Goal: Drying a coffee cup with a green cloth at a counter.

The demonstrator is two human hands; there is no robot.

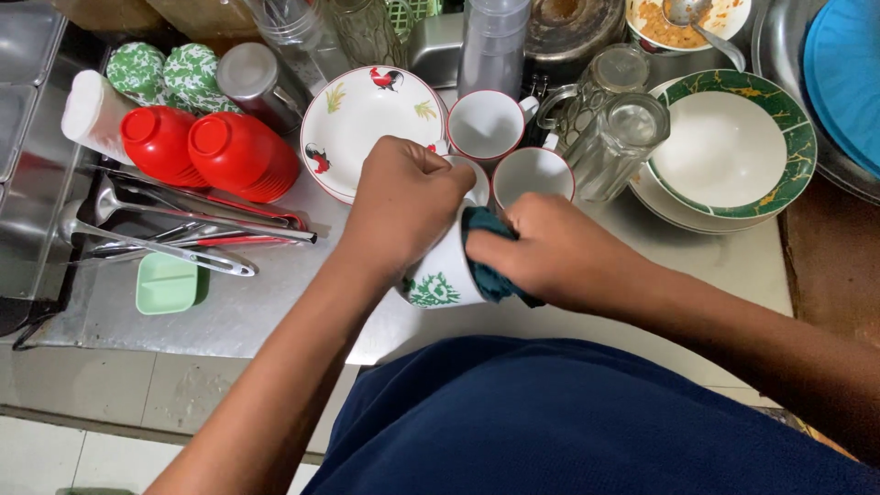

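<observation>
My left hand [403, 197] grips a white mug [438, 275] with a green leaf pattern, holding it tilted over the steel counter's front edge. My right hand [550, 247] presses a dark teal cloth [488, 266] against the mug's side. Part of the mug's rim is hidden behind my left hand's fingers. Right behind my hands stand two white cups with red rims [486, 124] [533, 174].
A rooster-painted plate [362, 115] leans behind the cups. Red plastic cups [240, 154], ladles and tongs [183, 234] and a small green dish [167, 282] lie at the left. Glass jars [616, 137], stacked green-rimmed bowls [733, 151], a dirty bowl with spoon [687, 23] and a blue lid [848, 78] are at the right.
</observation>
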